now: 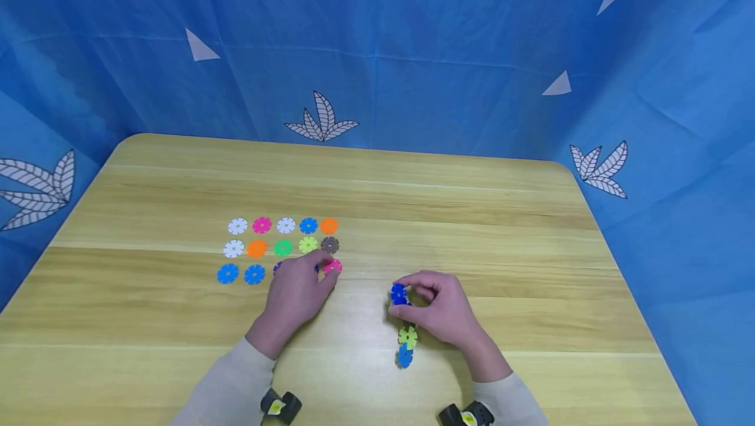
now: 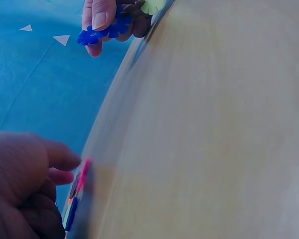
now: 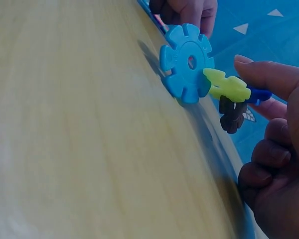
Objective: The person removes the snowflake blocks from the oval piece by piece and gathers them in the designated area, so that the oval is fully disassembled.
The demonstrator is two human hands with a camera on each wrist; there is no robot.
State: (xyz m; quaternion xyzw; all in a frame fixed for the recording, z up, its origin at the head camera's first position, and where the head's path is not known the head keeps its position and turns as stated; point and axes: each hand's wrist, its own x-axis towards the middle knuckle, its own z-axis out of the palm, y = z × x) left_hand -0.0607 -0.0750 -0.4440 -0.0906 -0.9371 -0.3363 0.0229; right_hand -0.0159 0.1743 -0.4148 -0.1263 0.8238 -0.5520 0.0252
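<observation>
My left hand (image 1: 297, 291) reaches over the nearest row of flower-shaped discs. Its index finger and thumb pinch the edges of a pink notched disc (image 1: 333, 266), which lies at the row's right end. Under that hand, a purple disc and a dark blue disc (image 2: 72, 214) are partly hidden. My right hand (image 1: 442, 308) grips a chain of interlocked discs by its dark blue end (image 1: 398, 293), between thumb and index finger. Below hang a brown disc (image 3: 232, 115), a yellow-green disc (image 1: 407, 337) and a light blue disc (image 3: 188, 62) at the near end.
Several loose discs lie in rows on the left of the wooden table (image 1: 501, 229), among them a green disc (image 1: 283, 248), an orange disc (image 1: 329, 225) and a white disc (image 1: 238, 226). A blue curtain (image 1: 377, 33) hangs behind the table and along its sides.
</observation>
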